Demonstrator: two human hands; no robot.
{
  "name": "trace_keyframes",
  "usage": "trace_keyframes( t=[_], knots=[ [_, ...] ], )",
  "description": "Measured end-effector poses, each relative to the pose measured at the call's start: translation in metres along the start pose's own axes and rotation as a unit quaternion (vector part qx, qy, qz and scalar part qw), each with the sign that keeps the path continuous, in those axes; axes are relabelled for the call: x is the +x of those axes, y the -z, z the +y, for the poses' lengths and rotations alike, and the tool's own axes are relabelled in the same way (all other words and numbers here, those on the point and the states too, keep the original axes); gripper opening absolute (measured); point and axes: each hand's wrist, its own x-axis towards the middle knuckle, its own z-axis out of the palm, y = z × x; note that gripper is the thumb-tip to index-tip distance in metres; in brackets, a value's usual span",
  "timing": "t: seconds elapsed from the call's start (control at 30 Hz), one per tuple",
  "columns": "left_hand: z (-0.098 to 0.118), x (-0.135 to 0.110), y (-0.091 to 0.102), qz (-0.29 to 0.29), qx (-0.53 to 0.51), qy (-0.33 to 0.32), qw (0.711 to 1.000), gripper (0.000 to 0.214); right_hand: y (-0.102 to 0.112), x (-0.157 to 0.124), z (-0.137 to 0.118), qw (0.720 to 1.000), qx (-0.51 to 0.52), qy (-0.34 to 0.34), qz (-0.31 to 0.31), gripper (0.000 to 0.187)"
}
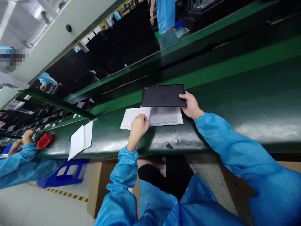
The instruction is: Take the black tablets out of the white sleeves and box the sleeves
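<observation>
A dark flat tablet (162, 95) lies on the green bench (235, 94). My right hand (191, 105) grips its right edge, thumb on top and fingers wrapped under. Just in front of it lies a stack of white bags or sheets (164, 116). My left hand (138, 127) is closed in a pinch on the top sheet near the stack's left end. Both my arms wear blue sleeves.
Another white sheet pile (80, 141) lies to the left, near a red object (44, 140) beside a co-worker's hands (22, 141). Black trays (127, 40) stack behind the green conveyor. A person in blue stands at the far side. A blue stool (63, 175) sits below.
</observation>
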Motion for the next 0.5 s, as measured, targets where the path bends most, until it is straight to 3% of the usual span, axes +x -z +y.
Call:
trace_keyframes(
  t=[0.07,0.17,0.23,0.27,0.33,0.4,0.5],
  knots=[
    [-0.008,-0.006,0.014,0.018,-0.175,-0.011,0.984,0.015,0.003,0.002,0.001,1.000,0.003,0.012,0.004,0.035],
    [-0.032,-0.018,0.040,0.104,-0.415,0.007,0.904,0.034,0.005,0.006,0.002,0.999,0.019,0.027,0.012,0.033],
    [-0.056,-0.024,0.053,0.188,-0.483,0.050,0.854,0.040,0.006,0.007,0.002,0.999,0.036,0.030,0.016,0.033],
    [-0.070,-0.026,0.057,0.216,-0.487,0.080,0.842,0.040,0.005,0.008,0.002,0.998,0.043,0.031,0.017,0.033],
    [-0.099,-0.028,0.056,0.233,-0.447,0.155,0.850,0.037,0.004,0.008,0.003,0.998,0.049,0.030,0.013,0.033],
    [-0.123,-0.030,0.048,0.225,-0.360,0.230,0.875,0.029,0.003,0.007,0.003,0.999,0.046,0.025,0.009,0.034],
    [-0.146,-0.032,0.033,0.225,-0.207,0.272,0.912,0.016,0.003,0.006,0.004,0.999,0.034,0.013,0.003,0.034]
  ],
)
